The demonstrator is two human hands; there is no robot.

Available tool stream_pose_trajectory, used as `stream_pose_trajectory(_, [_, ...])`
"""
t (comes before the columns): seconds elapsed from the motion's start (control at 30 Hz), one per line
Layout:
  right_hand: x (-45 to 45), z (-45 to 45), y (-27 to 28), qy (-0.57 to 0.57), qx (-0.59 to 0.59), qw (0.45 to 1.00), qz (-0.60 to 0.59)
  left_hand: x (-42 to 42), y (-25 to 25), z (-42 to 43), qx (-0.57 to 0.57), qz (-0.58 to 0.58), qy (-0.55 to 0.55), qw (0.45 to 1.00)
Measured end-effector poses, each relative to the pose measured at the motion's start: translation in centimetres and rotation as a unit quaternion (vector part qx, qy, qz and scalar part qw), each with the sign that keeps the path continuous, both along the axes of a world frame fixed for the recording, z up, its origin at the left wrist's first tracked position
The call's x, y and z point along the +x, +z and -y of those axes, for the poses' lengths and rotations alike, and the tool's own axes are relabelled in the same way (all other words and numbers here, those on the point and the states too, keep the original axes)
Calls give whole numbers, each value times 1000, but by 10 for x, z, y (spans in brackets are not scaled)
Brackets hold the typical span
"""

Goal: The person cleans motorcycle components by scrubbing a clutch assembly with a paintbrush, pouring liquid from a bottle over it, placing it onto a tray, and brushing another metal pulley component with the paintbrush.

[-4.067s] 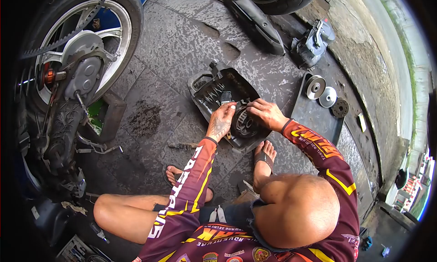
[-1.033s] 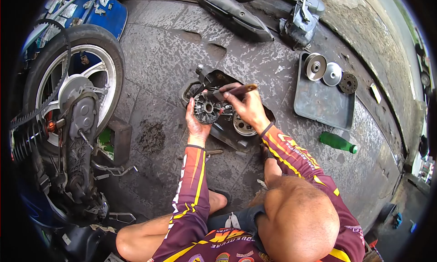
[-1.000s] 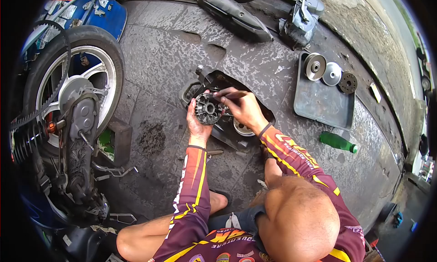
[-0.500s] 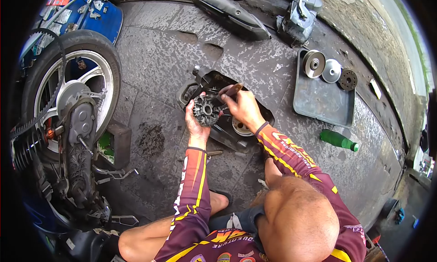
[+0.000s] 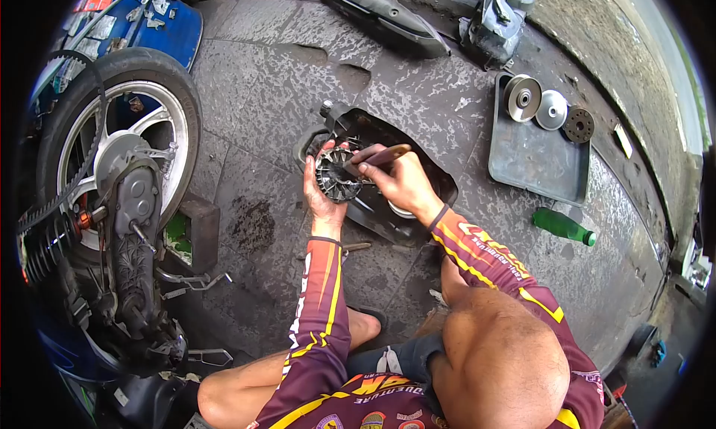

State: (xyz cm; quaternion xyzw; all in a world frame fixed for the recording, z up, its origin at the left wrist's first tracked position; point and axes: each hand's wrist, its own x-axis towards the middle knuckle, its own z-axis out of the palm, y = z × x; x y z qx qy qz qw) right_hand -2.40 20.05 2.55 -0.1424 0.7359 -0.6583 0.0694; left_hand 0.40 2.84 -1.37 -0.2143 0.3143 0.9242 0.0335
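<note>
My left hand (image 5: 322, 198) is wrapped round a round, ribbed metal part (image 5: 338, 175), its finned face turned up. In my right hand (image 5: 399, 179) is a brush with a brown wooden handle (image 5: 389, 155); its dark head touches the face of the metal part. Both hands are above a black tray-like casing (image 5: 440, 177) on the ground. A pale round part (image 5: 400, 210) lies in the casing, partly hidden under my right hand.
A grey tray (image 5: 541, 171) at the right holds a metal disc (image 5: 522, 98) and other round parts. Near it lies a green bottle (image 5: 563, 226). A wheel (image 5: 186, 130) and engine casing (image 5: 136, 194) stand at the left. A long black cover (image 5: 388, 15) lies at the top.
Since about four seconds ago, the ribbed part has come up into my left hand and the brush into my right. Lately the brush has moved left onto the part's middle.
</note>
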Motion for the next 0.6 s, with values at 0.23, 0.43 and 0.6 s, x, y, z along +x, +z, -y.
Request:
stream_pose_trajectory(0.23, [1,0,3,-11,-39,994,100,-2,-15,-1,-32,2,21,999])
stream_pose_trajectory(0.43, [1,-3,12,-71,-72,990,98,4,-10,3,24,24,19,999])
stream_pose_trajectory(0.6, [-2,1,4,37,54,996,59,-2,-11,0,44,3,26,999])
